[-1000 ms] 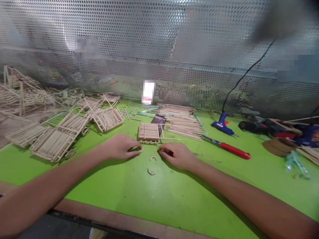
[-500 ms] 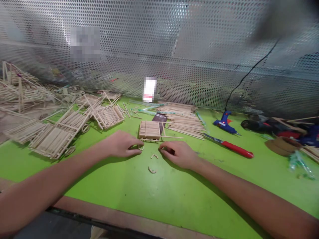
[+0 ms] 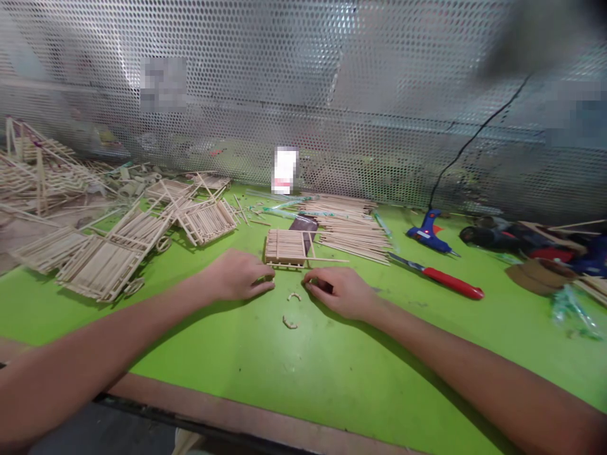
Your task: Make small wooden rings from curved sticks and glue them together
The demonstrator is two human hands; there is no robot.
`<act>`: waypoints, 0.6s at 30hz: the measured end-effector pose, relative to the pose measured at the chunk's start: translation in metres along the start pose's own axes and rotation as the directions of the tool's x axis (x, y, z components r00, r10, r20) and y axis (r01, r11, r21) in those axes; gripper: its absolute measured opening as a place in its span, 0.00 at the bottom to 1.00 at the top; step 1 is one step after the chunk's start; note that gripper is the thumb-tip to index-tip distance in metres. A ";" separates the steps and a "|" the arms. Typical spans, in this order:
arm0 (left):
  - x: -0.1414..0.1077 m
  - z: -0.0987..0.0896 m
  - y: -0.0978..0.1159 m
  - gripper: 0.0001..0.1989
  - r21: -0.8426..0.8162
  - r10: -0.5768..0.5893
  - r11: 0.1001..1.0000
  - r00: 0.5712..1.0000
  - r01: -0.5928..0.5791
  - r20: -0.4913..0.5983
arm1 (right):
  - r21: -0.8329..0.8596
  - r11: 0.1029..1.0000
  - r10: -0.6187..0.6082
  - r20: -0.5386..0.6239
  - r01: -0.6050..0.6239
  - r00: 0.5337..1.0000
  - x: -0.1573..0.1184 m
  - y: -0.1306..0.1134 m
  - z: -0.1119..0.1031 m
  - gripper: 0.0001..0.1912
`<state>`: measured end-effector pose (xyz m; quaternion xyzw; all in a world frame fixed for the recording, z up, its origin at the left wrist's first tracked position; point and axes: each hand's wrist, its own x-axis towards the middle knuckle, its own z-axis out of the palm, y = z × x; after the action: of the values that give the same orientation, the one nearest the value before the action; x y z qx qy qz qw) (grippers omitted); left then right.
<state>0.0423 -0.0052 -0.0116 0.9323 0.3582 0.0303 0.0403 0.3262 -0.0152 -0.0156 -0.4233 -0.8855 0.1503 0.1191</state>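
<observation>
A small cart body of thin wooden sticks (image 3: 286, 247) lies on the green table, just beyond my hands. My left hand (image 3: 243, 276) rests to its lower left, thumb and fingers closed on something small I cannot make out. On the other side, my right hand (image 3: 339, 291) has its fingertips pinched together; what they hold, if anything, is too small to tell. Between and in front of the hands lie two small curved wooden pieces, an upper arc (image 3: 294, 296) and a lower arc (image 3: 289, 322).
Several stick carts (image 3: 102, 265) are piled at the left. Loose sticks (image 3: 351, 230) lie behind the cart body. At the right are a blue glue gun (image 3: 429, 235), a red-handled tool (image 3: 453, 282) and a brown tape roll (image 3: 538, 276). A metal mesh (image 3: 379, 126) stands behind.
My left hand's fingers and thumb have drawn closer together, and the curved piece seen at its fingertips is now mostly hidden. My right hand has barely moved.
</observation>
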 end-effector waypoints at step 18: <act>0.001 0.004 0.008 0.19 0.061 -0.025 0.998 1.000 0.024 0.016 | -0.004 1.000 0.004 0.008 -0.004 1.000 0.000 -0.001 -0.001 0.12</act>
<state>0.0486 -0.0102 -0.0146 0.9289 0.3698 0.0111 0.0154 0.3258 -0.0154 -0.0140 -0.4249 -0.8853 0.1506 0.1143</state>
